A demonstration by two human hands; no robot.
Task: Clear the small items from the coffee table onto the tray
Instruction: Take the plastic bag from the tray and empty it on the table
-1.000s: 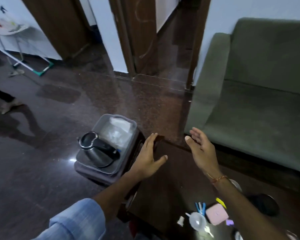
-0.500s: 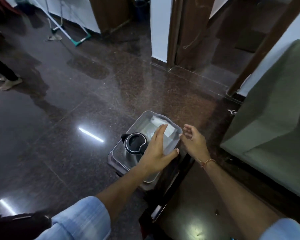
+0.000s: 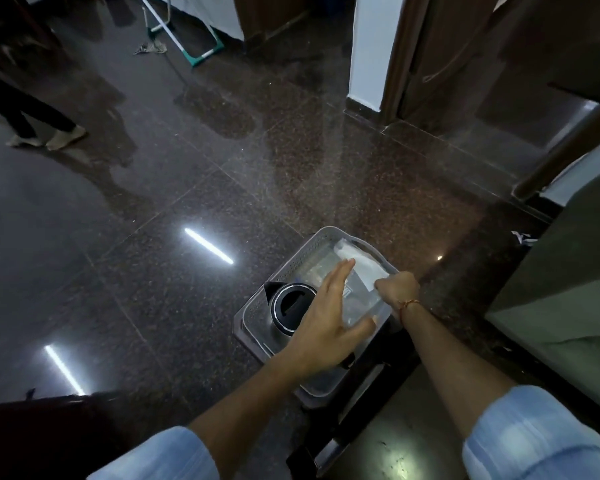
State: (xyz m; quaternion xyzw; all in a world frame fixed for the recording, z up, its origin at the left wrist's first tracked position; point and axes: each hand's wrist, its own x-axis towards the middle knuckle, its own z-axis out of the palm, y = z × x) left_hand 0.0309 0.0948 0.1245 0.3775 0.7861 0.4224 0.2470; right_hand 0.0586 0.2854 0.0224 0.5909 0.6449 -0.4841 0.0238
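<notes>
A grey perforated tray (image 3: 284, 258) stands on a low stool beside the dark coffee table (image 3: 398, 448). In the tray are a steel kettle with a black lid (image 3: 293, 308) and a white packet under clear plastic (image 3: 359, 266). My left hand (image 3: 329, 317) hovers flat over the tray's middle, fingers spread, holding nothing. My right hand (image 3: 397, 289) is curled into a fist at the tray's right rim and appears to grip it. The small items on the table are out of view.
A green sofa (image 3: 568, 292) is close on the right. Another person's feet (image 3: 49, 136) stand on the glossy dark floor at far left. A green-framed mop (image 3: 201, 53) lies at the back, near a doorway (image 3: 430, 64).
The view has swung left from the table to the tray. Both hands moved from the table's corner to the tray; the right hand went from open to curled at the rim.
</notes>
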